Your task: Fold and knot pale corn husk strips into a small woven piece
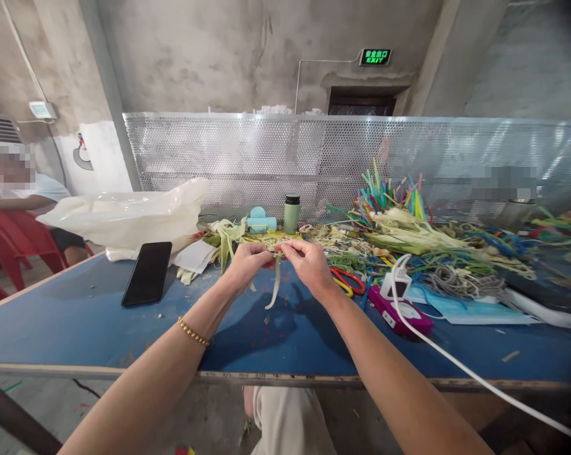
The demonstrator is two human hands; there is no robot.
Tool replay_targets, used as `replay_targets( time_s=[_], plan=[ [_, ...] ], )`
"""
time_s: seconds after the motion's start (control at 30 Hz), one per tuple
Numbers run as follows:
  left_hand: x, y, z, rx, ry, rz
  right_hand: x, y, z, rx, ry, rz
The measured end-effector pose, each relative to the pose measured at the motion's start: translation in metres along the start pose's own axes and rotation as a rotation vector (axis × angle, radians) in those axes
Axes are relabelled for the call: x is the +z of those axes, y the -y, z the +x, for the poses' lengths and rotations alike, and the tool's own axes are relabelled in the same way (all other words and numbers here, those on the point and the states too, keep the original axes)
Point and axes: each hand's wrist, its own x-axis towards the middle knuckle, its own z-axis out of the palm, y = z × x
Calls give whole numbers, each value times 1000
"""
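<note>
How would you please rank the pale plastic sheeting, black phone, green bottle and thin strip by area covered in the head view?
1. Pale plastic sheeting
2. Black phone
3. Green bottle
4. Thin strip, counting only its visible part

The bottle stands farther back than the strip, so true sizes may compare differently.

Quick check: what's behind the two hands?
A green bottle, a blue item and loose scraps, with a perforated metal screen farther back. The left hand and right hand cover whatever lies directly behind them.

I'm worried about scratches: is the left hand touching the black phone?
No, the left hand pinches a pale strip with the right hand, while the black phone lies apart on the blue table.
</note>
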Motion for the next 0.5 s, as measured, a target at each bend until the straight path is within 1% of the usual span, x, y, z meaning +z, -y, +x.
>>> replay_targets(
  time_s=[0.1,0.2,0.3,0.4,0.43,0.5],
  plan=[
    [0,-1,-1,-8,14,-44,2,-3,1,43,-68,86],
    [0,-2,-1,-7,31,-60,3,-3,0,67,-118,121],
    [0,-3,-1,-9,29,-62,2,-1,0,89,-102,141],
    [-1,-3,-1,-10,-7,-72,-1,3,0,130,-84,212],
    [-1,-3,0,-6,-23,-74,-2,4,0,141,-96,199],
    [-1,-4,-1,0,-48,-53,-3,6,-1,154,-107,100]
  ],
)
